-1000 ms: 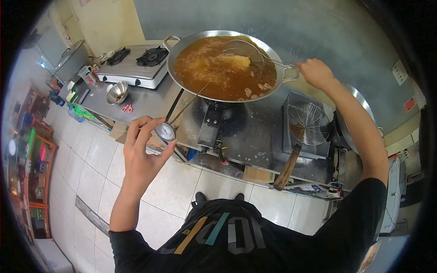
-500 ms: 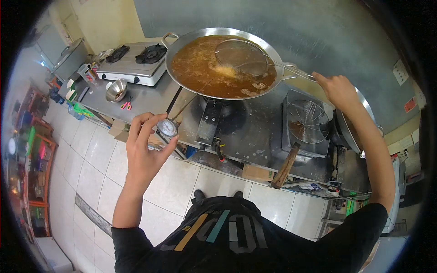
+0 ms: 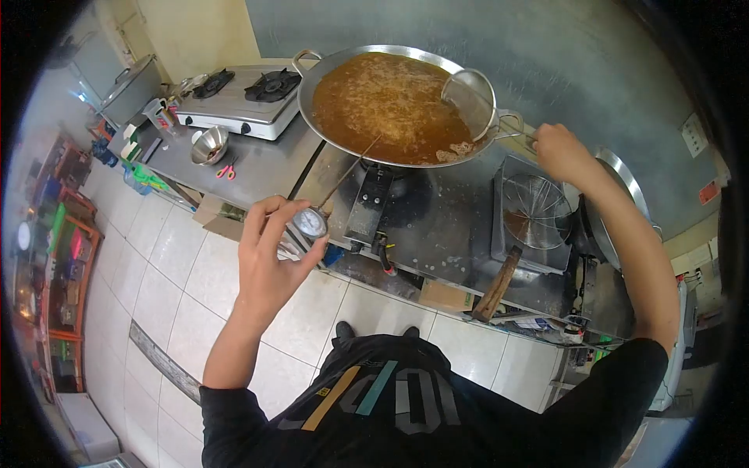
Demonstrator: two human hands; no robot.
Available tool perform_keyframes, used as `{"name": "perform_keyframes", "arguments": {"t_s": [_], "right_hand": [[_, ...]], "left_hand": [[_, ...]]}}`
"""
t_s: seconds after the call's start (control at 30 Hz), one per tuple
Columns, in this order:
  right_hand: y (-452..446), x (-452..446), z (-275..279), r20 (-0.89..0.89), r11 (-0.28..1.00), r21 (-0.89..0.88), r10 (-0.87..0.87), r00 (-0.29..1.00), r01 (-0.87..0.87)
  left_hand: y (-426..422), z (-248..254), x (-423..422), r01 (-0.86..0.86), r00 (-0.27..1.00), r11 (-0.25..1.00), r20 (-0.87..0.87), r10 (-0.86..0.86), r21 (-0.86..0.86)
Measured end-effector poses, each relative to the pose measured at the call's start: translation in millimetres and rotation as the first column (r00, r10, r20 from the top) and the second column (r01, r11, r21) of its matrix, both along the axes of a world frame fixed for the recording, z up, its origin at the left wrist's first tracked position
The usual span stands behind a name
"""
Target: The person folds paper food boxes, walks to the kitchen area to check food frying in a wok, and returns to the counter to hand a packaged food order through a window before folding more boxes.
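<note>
Left of centre in the frame: left hand (image 3: 268, 253), half curled, thumb and bent fingers pinching the edge of a thermometer (image 3: 310, 223), dial turned up. Slanting up and right from there, a thin stem, passing over the near rim of a big wok (image 3: 306, 101) at top centre, tip at the oil (image 3: 378, 93); depth under the foam impossible to tell. At upper right: right hand (image 3: 559, 154), curled closed around the handle of a strainer (image 3: 470, 95), fingertips partly hidden. Round mesh tilted at the wok's right side, close to the oil; touching or not, hard to tell.

Done, judging from this view: thermometer set to the oil, heating well under way by the look of the foam, strainer ready at the wok's edge. Left, likewise a judgement: reading unknown, dial too small to make out; pale scraps (image 3: 454, 151) afloat at the oil's lower right, not lifted out; no food visible in the mesh.

Right of the wok, a metal tray (image 3: 498, 214) with a wire ladle (image 3: 497, 285). At upper left, a stove (image 3: 253, 117), a bowl (image 3: 204, 159) and scissors (image 3: 226, 171), all well apart from both hands.
</note>
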State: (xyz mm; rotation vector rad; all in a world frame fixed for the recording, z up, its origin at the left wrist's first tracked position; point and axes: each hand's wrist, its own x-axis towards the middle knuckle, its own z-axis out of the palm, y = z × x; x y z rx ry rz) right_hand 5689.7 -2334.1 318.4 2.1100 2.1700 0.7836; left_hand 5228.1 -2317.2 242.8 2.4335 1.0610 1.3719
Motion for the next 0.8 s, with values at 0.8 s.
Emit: {"name": "perform_keyframes", "arguments": {"t_s": [0.8], "right_hand": [[100.4, -62.0, -33.1, -0.821, 0.820, -0.571, -0.571, -0.018, 0.031]], "left_hand": [[44.0, -40.0, 109.1, 0.128, 0.992, 0.990, 0.001, -0.128, 0.059]]}}
